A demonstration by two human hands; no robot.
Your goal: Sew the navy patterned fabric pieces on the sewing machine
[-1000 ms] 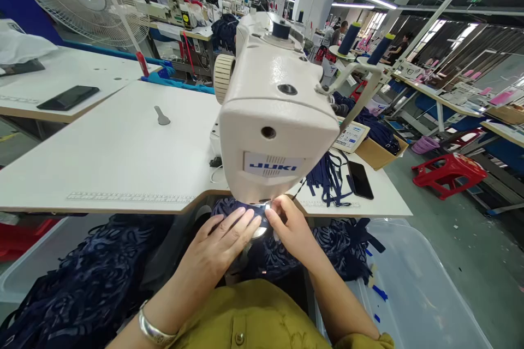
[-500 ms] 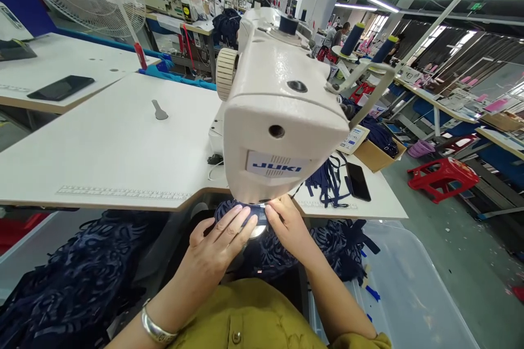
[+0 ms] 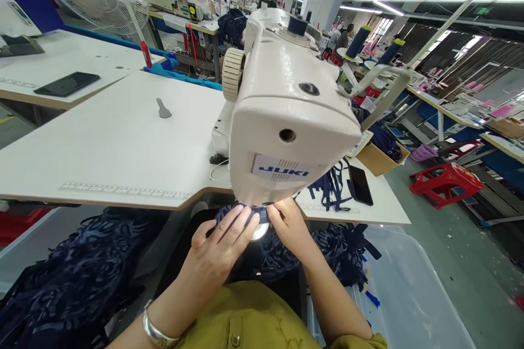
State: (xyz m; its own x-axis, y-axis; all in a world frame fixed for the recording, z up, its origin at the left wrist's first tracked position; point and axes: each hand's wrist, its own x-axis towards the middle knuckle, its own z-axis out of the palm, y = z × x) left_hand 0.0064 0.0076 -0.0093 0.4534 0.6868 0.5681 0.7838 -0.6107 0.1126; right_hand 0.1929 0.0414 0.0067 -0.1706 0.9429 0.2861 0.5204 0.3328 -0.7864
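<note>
A white JUKI sewing machine (image 3: 282, 131) fills the middle of the view, and its head hides the needle and presser foot. Just below it lies a piece of navy fabric (image 3: 259, 214) at a lit round plate (image 3: 260, 232). My left hand (image 3: 223, 245) rests on the fabric's left part, fingers stretched out flat and the thumb apart. From the right, my right hand (image 3: 290, 229) pinches the fabric's edge between thumb and fingers close under the machine head. More patterned navy fabric (image 3: 272, 259) hangs down below both hands.
Navy strips (image 3: 332, 185) and a phone (image 3: 360, 185) lie on the white table (image 3: 143, 142) at right. A heap of navy fabric (image 3: 77, 278) is at lower left, a clear plastic bin (image 3: 413, 283) at lower right. A red stool (image 3: 446, 182) stands on the floor.
The whole view has shifted slightly, with the machine a little further right. Both hands keep nearly the same place on the fabric; its visible strip between them looks slightly smaller.
</note>
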